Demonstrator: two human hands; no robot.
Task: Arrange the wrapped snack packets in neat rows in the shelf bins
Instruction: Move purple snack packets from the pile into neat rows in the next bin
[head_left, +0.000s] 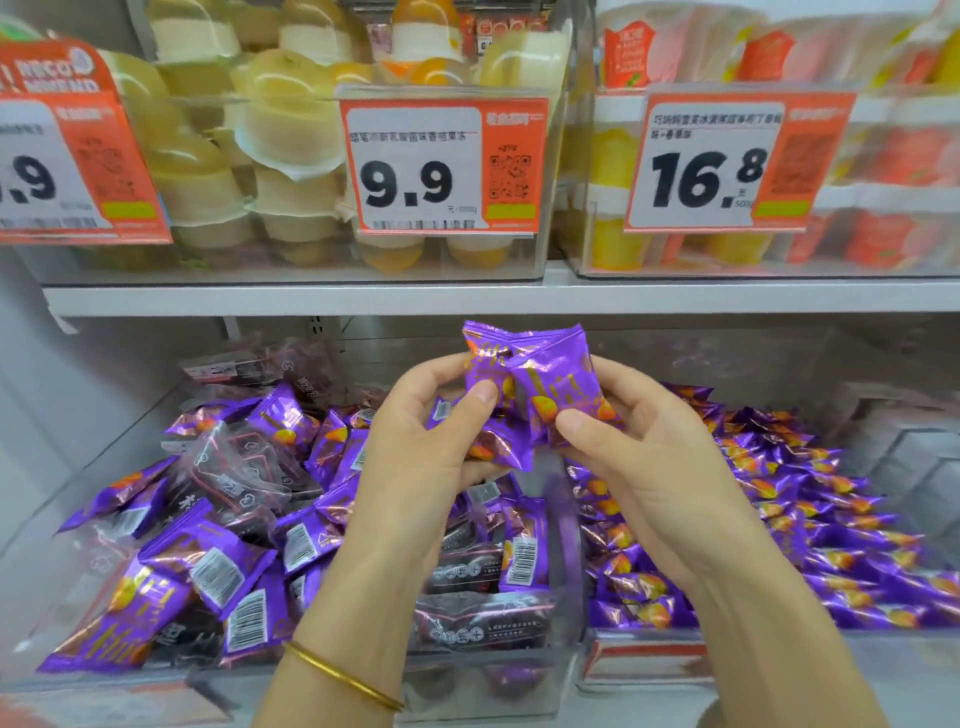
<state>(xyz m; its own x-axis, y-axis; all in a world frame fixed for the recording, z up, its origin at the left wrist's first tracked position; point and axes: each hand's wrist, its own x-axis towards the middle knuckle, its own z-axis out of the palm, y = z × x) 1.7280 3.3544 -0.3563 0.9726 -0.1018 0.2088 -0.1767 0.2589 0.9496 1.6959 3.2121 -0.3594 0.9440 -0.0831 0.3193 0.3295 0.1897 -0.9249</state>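
My left hand (415, 447) and my right hand (639, 457) together hold a small bunch of shiny purple snack packets (530, 384) above the lower shelf. Both thumbs pinch the packets from the front. Below them, a clear bin (493, 670) holds a loose jumble of purple packets (208, 561) mixed with dark maroon packets (234, 467). To the right, a second bin (644, 660) holds purple packets (810, 525) laid in neat overlapping rows.
The white shelf edge (311, 299) runs just above my hands. On it stand clear bins of jelly cups (270, 156) and orange and yellow cups (883, 156), fronted by orange price tags (441, 166). A gold bangle (337, 675) circles my left wrist.
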